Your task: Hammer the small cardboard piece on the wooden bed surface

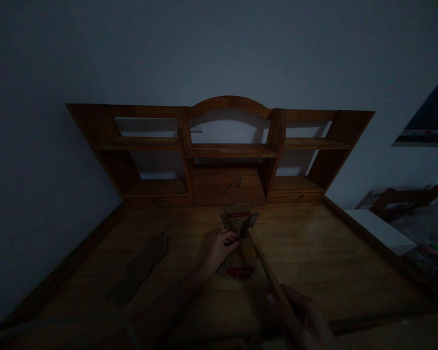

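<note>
A hammer with a dark head (pixel 246 227) and a long wooden handle (pixel 264 260) is gripped low on the handle by my right hand (pixel 301 316). Its head is over a tan package with red bands (pixel 241 270) that lies on the wooden desk. My left hand (pixel 221 248) reaches onto the package from the left, fingers pinched together close to the hammer head. What those fingertips hold, if anything, is too small and dark to make out. Left of my arm, a dark flat cloth-like pouch (pixel 140 270) with a thin cord lies on the desktop.
A wooden shelf unit (pixel 231 151) with an arched top rises at the back of the desk (pixel 314 253). Raised wooden edges border the desktop left and right. Beyond the right edge are a white surface (pixel 381 228) and a wooden chair back (pixel 405 200). The room is dim.
</note>
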The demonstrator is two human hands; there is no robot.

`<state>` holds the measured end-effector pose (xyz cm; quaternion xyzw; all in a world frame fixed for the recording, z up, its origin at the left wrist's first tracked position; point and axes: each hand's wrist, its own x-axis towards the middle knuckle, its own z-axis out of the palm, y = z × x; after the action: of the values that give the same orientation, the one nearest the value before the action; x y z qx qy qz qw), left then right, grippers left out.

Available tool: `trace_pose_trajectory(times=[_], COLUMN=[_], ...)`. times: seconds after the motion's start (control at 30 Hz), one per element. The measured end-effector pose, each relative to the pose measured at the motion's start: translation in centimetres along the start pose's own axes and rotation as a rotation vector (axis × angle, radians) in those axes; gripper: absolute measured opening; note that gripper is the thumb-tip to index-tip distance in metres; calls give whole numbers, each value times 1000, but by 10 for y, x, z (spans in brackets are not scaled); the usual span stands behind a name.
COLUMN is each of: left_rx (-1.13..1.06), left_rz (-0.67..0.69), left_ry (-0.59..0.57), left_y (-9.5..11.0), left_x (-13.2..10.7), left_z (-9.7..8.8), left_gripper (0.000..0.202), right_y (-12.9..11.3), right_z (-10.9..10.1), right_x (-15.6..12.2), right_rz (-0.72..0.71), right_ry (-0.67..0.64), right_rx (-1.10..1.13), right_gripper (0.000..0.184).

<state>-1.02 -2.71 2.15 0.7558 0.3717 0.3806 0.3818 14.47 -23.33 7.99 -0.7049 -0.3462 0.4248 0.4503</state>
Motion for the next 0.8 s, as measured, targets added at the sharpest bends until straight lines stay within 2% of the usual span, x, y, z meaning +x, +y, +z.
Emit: trace_pose_trajectory(times=[0.17,0.27,0.47,0.6,0.8], left_rx=[14,38,64,68,87], left_rz=[3,27,38,31,42], left_ry=[-7,7,0,3,-1], left_y=[4,7,7,6,11], left_x=[0,0,0,1,0], left_z=[-2,-3,-4,-3,-4], left_gripper=[10,12,14,12,12], right_y=[-10,-13,-7,-8,-6], right_z=[0,1,3,1,-2], right_x=[0,-2,-2,-2,1], right_rz=[-12,25,-64,-42,20], right_ry=[-51,3,-20,4,-108], right_rx=[41,-12,20,-9,-38], right_gripper=[59,58,58,58,64])
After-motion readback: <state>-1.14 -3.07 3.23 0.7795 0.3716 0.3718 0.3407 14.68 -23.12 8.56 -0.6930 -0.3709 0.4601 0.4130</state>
